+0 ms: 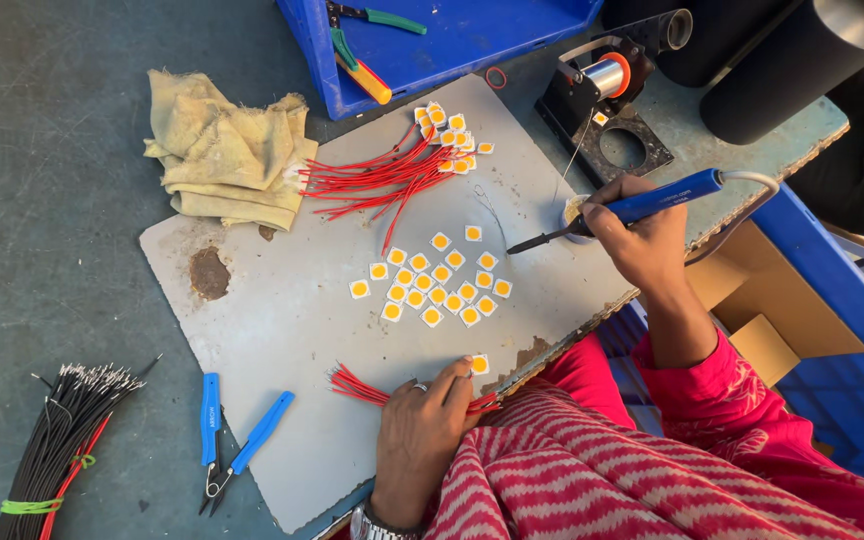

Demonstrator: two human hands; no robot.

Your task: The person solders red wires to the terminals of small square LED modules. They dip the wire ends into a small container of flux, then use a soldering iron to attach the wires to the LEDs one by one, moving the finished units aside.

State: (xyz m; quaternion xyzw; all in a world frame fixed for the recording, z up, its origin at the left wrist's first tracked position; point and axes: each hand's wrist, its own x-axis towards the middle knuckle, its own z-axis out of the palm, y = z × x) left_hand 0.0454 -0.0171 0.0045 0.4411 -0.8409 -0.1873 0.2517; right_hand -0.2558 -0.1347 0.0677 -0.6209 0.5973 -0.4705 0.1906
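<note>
At far left, a bundle of black wires [57, 440] with a few red ones, tied with a green band, lies on the worktop [42, 180], and blue-handled cutters [232, 440] rest open across the edge of a grey board [282, 330]. Above them sits a crumpled yellow rag [227, 150], just beside a fan of red wires [377, 180] already joined to small square chips [452, 135].

At the board's centre, a loose cluster of bare chips [432, 280], white squares with yellow middles, lies apart from the wired ones. Near the board's lower edge, the left hand [417, 440] presses down on a small bunch of red leads [357, 385], fingers narrowed on them, with one chip [479, 364] touching the fingertips.

To the right, the right hand [642, 235] has its grip closed around a blue soldering iron [622, 212], whose dark tip points left over the board, well apart from the held chip. Behind it stand a small pot [574, 210] and a solder spool [607, 75] on a black stand; a blue tray [452, 45] holding pliers [357, 65] sits at the top.

The step in hand appears to be soldering a red lead to a single chip. The next move would seem to call for bringing the iron's tip down to the chip while the left hand keeps lead and chip steady.
</note>
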